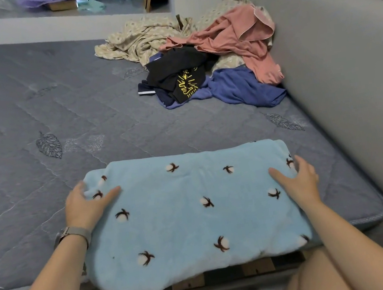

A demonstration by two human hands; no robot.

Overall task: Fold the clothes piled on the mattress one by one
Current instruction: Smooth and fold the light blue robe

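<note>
Fleece blanket folded at mattress front edge.
Soft, bulky, light; left hand and right hand lay flat, fingers spread, on its side edges.

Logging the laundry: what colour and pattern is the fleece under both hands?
The fleece is light blue with white cotton bolls on dark brown stems, shown in the head view.

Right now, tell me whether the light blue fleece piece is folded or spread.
Folded: the blue fleece lies as a compact thick rectangle, left hand and right hand at its ends.
</note>
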